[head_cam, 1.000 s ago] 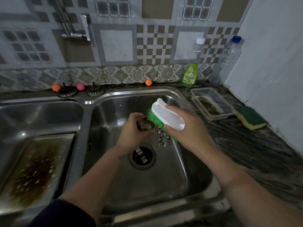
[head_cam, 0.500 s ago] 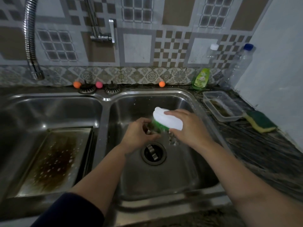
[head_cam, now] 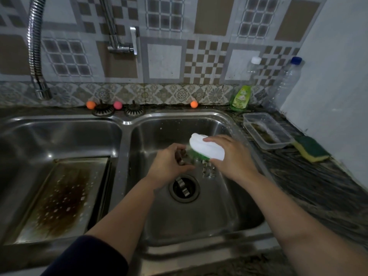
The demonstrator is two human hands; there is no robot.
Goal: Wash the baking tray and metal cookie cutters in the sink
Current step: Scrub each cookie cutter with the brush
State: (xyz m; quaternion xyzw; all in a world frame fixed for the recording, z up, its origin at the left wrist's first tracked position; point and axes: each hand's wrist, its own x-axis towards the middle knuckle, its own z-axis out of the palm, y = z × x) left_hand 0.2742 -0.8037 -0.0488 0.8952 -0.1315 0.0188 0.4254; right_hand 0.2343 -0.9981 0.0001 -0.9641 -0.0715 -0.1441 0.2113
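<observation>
Step in hand: scrubbing of one metal cookie cutter (head_cam: 180, 156) over the right basin (head_cam: 229, 206), above and just behind the drain (head_cam: 184, 188).
Left hand (head_cam: 169, 168): curled round that cutter, pinched between thumb and fingers; cutter mostly hidden by the fingers, so shape not told.
Right hand (head_cam: 232, 156): wrapped over the white back of the scrubbing brush (head_cam: 206, 147), green bristles turned down and left, touching or all but touching the held cutter; contact hard to tell in the dim light.
Other cutters: one (head_cam: 208, 169) lay on the basin floor just right of the drain, under the right hand; something metal sat in the drain itself, possibly another cutter.
Baking tray (head_cam: 59, 200): lay tilted in the left basin, well left of the drain, with a dark brown burnt patch across the middle; judged unwashed.
Water: none seen running from the tap (head_cam: 122, 44), on the wall behind and left of the drain.
Progress: judged early, one cutter under the brush, tray untouched.
Next move called for: short brush strokes across the cutter's edges and inner face, a firm left-hand pinch against slipping toward the drain, then a rinse and a swap for the cutter right of the drain.
Worktop (head_cam: 318, 186): sponge (head_cam: 310, 149), clear tub (head_cam: 266, 130) and soap bottle (head_cam: 241, 97), all right of the drain.
</observation>
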